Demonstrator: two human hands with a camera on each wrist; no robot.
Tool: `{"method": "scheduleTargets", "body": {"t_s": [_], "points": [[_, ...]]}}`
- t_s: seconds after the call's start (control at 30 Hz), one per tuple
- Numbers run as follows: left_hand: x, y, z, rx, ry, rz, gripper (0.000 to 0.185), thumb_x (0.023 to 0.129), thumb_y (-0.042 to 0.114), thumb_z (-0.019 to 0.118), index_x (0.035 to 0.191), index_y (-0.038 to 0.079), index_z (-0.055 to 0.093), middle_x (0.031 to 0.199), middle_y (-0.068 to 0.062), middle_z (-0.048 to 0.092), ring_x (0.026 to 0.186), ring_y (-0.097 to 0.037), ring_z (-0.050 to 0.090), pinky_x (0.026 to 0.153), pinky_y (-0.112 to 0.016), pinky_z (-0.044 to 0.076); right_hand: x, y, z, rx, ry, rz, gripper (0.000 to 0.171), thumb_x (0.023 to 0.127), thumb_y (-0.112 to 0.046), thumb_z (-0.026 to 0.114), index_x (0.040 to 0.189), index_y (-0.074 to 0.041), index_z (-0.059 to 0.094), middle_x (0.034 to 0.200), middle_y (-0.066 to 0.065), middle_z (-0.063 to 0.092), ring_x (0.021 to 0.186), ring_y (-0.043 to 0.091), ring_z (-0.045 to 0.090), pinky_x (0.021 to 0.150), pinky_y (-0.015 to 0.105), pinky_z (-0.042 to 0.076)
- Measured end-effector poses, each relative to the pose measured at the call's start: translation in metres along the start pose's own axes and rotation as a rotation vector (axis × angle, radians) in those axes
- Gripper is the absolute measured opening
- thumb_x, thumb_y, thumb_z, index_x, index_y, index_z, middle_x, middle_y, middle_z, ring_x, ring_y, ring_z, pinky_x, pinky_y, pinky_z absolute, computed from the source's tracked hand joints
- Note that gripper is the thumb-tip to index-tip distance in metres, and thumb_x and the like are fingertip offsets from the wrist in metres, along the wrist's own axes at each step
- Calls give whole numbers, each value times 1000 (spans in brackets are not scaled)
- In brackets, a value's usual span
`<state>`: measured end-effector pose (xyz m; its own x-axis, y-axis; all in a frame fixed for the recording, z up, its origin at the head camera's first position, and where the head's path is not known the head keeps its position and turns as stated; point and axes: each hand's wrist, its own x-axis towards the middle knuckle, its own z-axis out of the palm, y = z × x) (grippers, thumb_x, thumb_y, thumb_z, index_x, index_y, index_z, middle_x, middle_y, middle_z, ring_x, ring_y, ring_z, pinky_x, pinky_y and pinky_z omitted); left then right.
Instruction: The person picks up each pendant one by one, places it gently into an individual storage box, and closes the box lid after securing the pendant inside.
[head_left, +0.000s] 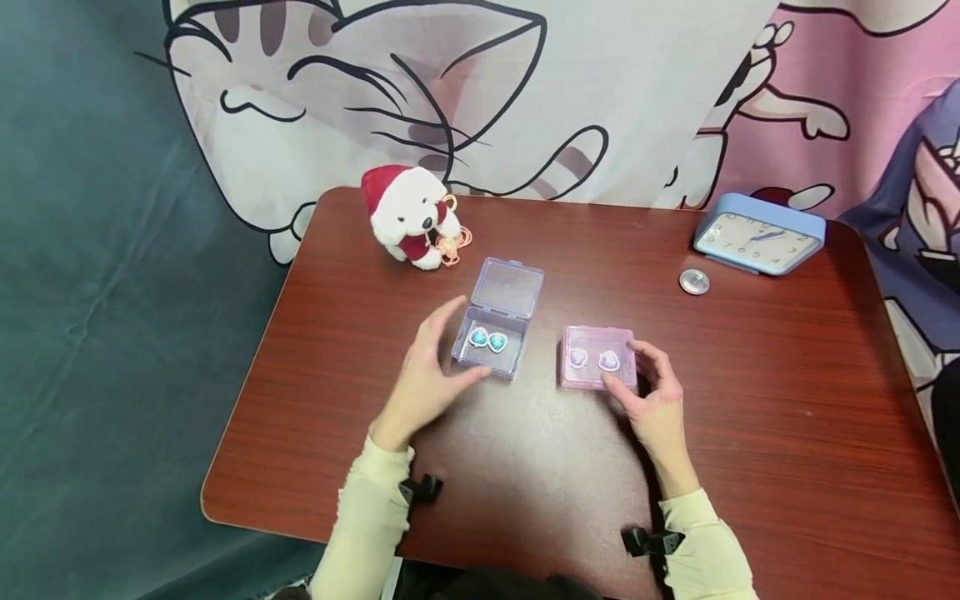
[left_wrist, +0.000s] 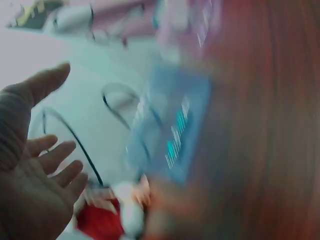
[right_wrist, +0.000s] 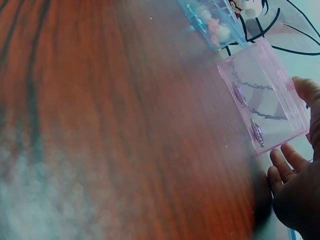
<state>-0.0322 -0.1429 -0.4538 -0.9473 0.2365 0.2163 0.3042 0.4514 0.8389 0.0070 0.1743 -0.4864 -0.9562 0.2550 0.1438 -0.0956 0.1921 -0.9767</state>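
A clear blue-tinted plastic box (head_left: 504,323) stands with its lid up on the table, and two turquoise heart-shaped pieces (head_left: 488,340) lie inside. My left hand (head_left: 423,367) is around its left side, thumb and fingers spread wide and holding nothing. Right of it sits a pink clear box (head_left: 597,334) with its lid down; two pale purple pieces (right_wrist: 256,133) show through the plastic. My right hand (head_left: 654,398) holds the pink box at its right end, thumb at the front edge and fingers along the right side.
Behind the blue box sits a white plush bear (head_left: 401,218) in a red hat, with orange cord (head_left: 454,240) beside it. A blue clock (head_left: 761,236) and a round silver disc (head_left: 693,282) are at the back right. A printed curtain (head_left: 645,100) hangs behind the table (head_left: 787,417).
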Motion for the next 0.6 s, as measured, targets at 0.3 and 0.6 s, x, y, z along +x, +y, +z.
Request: {"method": "scheduleTargets", "body": {"t_s": [0.3, 0.6], "points": [[6, -62, -8, -135, -158, -175, 116, 74, 18, 99, 166, 16, 29, 168, -6, 37, 156, -26, 33, 127, -51, 26, 0, 1, 5, -11, -3, -23, 61, 80, 17, 79, 136, 13, 57, 119, 37, 63, 104, 26, 64, 93, 17, 46], [20, -74, 4, -125, -236, -179, 118, 73, 20, 99, 167, 15, 27, 168, -3, 36, 152, -21, 34, 125, -44, 30, 2, 27, 0, 4, 7, -2, 65, 78, 18, 82, 138, 8, 59, 122, 32, 66, 107, 31, 63, 94, 21, 49]]}}
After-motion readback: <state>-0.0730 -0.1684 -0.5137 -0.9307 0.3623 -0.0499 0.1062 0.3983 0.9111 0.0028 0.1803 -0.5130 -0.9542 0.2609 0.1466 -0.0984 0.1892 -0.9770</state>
